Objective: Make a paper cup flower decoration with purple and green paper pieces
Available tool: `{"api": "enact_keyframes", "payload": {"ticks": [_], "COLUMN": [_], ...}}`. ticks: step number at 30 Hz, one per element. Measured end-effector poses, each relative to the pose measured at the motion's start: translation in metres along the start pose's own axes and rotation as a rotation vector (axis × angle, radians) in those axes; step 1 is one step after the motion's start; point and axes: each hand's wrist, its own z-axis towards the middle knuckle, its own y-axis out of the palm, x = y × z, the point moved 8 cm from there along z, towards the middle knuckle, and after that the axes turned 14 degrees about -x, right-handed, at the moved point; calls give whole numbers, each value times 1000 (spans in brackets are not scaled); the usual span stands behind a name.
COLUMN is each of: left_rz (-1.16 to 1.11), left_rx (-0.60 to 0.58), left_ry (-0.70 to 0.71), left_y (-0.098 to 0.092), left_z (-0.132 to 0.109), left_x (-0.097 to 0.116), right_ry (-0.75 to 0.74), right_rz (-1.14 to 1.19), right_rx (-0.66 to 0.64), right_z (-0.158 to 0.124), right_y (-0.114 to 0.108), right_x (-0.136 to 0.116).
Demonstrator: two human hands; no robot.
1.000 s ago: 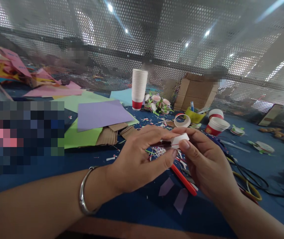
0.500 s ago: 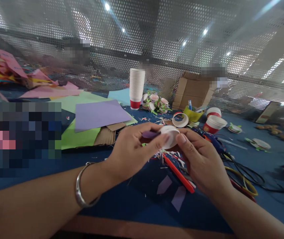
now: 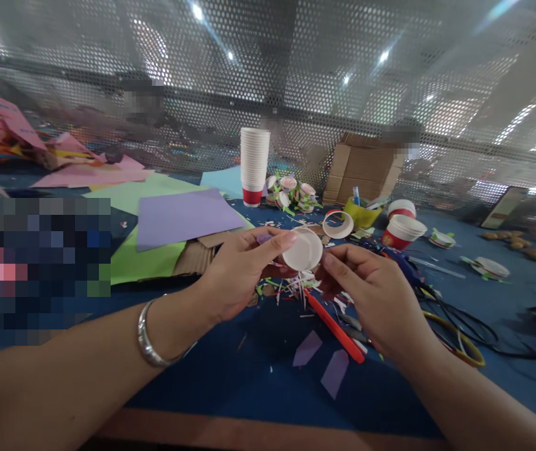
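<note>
My left hand (image 3: 244,269) pinches a white paper cup bottom (image 3: 302,249), a shallow round piece with its hollow side turned towards me. A bit of purple paper (image 3: 263,238) shows between the fingers of that hand. My right hand (image 3: 366,282) is at the right edge of the cup bottom, its thumb and fingers drawn together; what they may hold is hidden. Below the hands lie an orange-red stick-like tool (image 3: 336,329) and two pointed purple paper strips (image 3: 308,349). Paper scraps (image 3: 296,287) are scattered behind them.
Coloured paper sheets (image 3: 186,216) lie on the left. Beyond my hands stand stacked paper cups (image 3: 253,166), a pile of small cup-bottom crafts (image 3: 291,191) and a cup ring (image 3: 338,224). Cups (image 3: 403,232), a yellow container (image 3: 362,213) and dark cables (image 3: 460,326) are on the right.
The cup bottom has moved left and tilted, so its hollow inside now faces me. My right hand's fingertips have come away from its face to its right edge.
</note>
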Motion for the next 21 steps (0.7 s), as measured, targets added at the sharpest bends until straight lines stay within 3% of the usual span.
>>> {"api": "enact_keyframes", "payload": {"ticks": [9, 14, 17, 21], "left_rz": [-49, 4, 65, 64], "left_rx": [119, 100, 92, 31], "left_ry": [-32, -54, -94, -109], "left_y": [-9, -5, 1, 8], "left_z": [0, -2, -5, -6], "left_x": [2, -1, -5, -7], "right_ry": [-16, -206, -290, -320], "right_rz": [-78, -407, -601, -663], "right_rx": [105, 174, 96, 21], "right_z": [1, -2, -5, -5], "right_y": [-14, -13, 1, 10], "right_x": [0, -22, -31, -32]}}
